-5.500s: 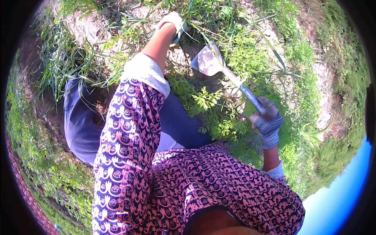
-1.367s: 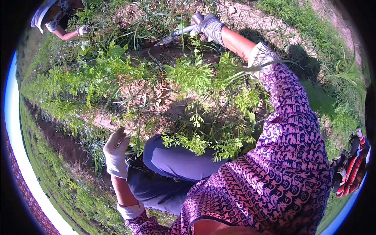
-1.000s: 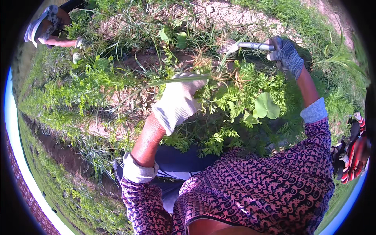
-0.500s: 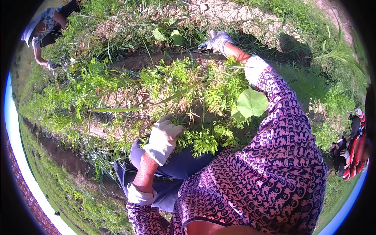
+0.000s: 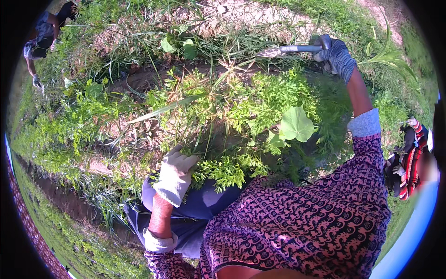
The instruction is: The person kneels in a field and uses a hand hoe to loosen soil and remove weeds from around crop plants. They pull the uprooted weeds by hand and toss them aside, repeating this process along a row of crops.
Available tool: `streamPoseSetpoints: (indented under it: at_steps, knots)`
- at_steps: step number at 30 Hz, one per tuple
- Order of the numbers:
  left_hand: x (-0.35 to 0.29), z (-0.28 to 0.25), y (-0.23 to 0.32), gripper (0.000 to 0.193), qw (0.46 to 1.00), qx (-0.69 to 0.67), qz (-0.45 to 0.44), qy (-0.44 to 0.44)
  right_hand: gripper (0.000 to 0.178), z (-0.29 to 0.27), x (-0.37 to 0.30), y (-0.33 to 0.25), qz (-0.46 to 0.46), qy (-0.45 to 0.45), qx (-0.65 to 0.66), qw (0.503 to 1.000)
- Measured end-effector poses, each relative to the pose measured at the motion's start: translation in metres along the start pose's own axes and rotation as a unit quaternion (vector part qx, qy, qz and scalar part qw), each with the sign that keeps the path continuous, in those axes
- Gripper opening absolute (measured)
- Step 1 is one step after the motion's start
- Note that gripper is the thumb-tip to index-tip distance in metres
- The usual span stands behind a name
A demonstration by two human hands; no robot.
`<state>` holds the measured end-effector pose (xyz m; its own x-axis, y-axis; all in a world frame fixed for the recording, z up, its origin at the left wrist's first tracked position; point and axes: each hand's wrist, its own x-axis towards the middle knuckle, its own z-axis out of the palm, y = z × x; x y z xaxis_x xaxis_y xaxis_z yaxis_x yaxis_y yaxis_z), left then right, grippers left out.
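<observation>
My left hand [image 5: 175, 173], in a white knit glove, rests low among the plants beside my bent knee. Its fingers are curled in at the stems, and leaves hide what they hold, if anything. My right hand [image 5: 335, 56], in a grey glove, is stretched far to the right, closed around a hand trowel [image 5: 297, 48]. The trowel's shaft points left, and its pale metal blade [image 5: 270, 52] lies over grass at the far side of the row. Between my hands stand feathery green plants [image 5: 283, 93], a long grass blade [image 5: 169, 109] and a broad round leaf [image 5: 296, 124].
One person [image 5: 44, 35] bends over the plants at the far left. Another person in a striped red top [image 5: 411, 158] is at the right edge. Dry, cracked soil [image 5: 241, 16] lies beyond the row, and a tall grass clump [image 5: 388, 58] grows at the right.
My right hand has swung right and away from the soil by the row, bringing the trowel into plain sight. The left hand stays at the stems; the whole view has shifted slightly.
</observation>
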<state>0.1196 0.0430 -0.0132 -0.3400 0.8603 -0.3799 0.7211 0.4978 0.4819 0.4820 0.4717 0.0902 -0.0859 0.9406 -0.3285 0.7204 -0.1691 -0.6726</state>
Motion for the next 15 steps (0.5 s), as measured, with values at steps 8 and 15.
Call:
streamPoseSetpoints:
  at_steps: [8,15]
  knots:
    - [0.03,0.014,0.03,0.04,0.997,0.001,0.082,0.0,0.005,0.088,0.15,0.141,-0.025,-0.043,-0.079,0.996]
    - [0.01,0.005,0.017,0.05,0.999,-0.017,0.023,0.021,0.028,0.18,0.153,0.147,-0.072,0.036,-0.173,0.982]
